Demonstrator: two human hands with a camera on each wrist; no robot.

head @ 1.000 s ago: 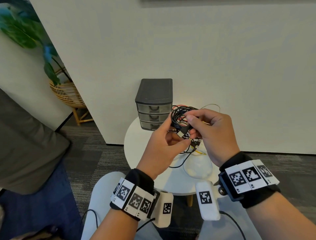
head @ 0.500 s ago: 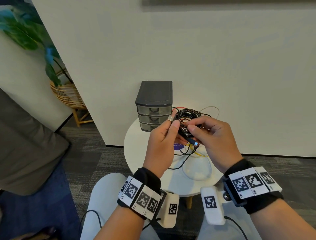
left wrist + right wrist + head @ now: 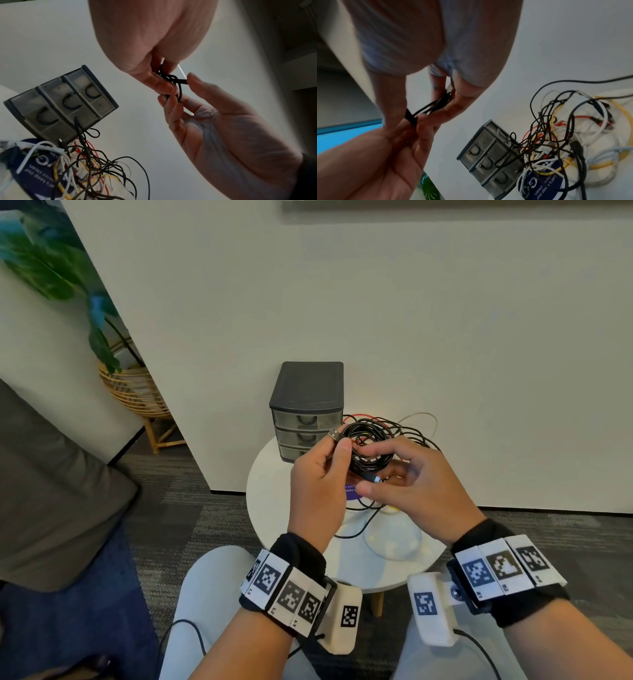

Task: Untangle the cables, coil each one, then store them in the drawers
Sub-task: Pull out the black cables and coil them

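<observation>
While the person is sitting at the small round white table (image 3: 274,508), both hands are working above it on a coiled black cable (image 3: 368,448). The left hand (image 3: 317,491) is pinching one side of the coil between thumb and curled fingers, and a silver USB plug (image 3: 334,434) is sticking up just past the thumb tip. The right hand (image 3: 418,487) is gripping the opposite side, fingers curled over the loops, with the cable's other connector (image 3: 371,477) poking out beneath them. From the left wrist view, the fingertips (image 3: 164,86) of both hands are meeting around the black strands (image 3: 173,79).

Behind the hands, a dark grey three-drawer unit (image 3: 308,405) is standing on the table against the wall, all three translucent drawers pushed in. Just to its right, a loose tangle of cables (image 3: 565,135) in black, white, yellow and red is lying on the tabletop, partly over a round blue sticker (image 3: 544,185). One thin black strand is draping across the drawer fronts.
</observation>
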